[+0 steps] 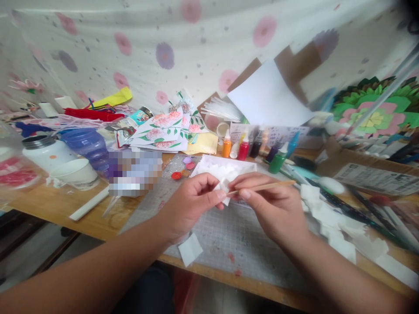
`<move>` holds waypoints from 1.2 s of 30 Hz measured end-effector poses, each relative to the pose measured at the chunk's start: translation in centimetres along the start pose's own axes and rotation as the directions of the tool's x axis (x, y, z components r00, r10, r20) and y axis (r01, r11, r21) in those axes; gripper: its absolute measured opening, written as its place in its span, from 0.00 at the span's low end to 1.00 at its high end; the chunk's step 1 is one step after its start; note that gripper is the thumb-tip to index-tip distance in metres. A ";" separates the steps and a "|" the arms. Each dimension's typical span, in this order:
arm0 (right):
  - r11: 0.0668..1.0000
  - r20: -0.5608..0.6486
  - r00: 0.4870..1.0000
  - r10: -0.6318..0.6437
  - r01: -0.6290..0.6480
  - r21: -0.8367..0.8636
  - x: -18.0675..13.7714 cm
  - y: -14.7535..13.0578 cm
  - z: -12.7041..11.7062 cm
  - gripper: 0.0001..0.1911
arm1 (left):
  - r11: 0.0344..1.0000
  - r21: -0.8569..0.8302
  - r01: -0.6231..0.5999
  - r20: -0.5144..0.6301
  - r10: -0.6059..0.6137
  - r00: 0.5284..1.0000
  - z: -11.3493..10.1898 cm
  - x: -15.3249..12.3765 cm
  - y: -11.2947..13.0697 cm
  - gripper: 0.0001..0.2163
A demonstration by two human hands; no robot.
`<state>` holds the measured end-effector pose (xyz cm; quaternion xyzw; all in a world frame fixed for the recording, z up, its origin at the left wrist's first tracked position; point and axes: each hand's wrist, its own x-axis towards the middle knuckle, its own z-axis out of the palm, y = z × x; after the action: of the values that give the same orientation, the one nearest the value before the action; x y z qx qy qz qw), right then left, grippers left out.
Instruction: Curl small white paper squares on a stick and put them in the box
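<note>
Between the fingertips of my left hand (199, 198) is a small piece of white paper (225, 201), pinched and partly folded. My right hand (275, 203) grips a thin wooden stick (273, 186), whose left end meets the paper at the left fingertips. Just behind both hands a shallow white box (247, 165) holds crumpled white bits (221, 168). A loose white paper square (190, 249) lies near the table's front edge, below my left wrist. More white paper pieces (337, 226) are scattered beside my right forearm.
A grey cutting mat (225, 257) covers the wooden table (29, 198). Paint bottles, including a red one (243, 146) and a green one (278, 159), stand behind the box. A paper cup (77, 174) is at left, a cardboard box (376, 170) at right, painted flower sheets (163, 128) at the back.
</note>
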<state>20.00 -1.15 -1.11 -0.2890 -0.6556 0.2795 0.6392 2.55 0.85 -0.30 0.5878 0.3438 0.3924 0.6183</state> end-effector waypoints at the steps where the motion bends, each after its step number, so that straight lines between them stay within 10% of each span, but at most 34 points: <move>1: 1.000 0.002 1.000 0.001 -0.001 0.001 0.0 0.0 0.0 0.11 | 1.000 0.001 0.002 -0.007 -0.002 1.000 0.0 0.0 -0.1 0.09; 36: 0.981 0.105 0.990 -0.095 0.111 -0.161 -0.3 -0.2 -0.3 0.07 | 0.999 -0.022 0.025 -0.073 -0.026 0.997 0.3 0.2 -0.3 0.09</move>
<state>20.33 -1.46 -1.14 -0.2933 -0.7209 0.2040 0.5938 2.90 0.88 -0.62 0.5619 0.3695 0.4094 0.6165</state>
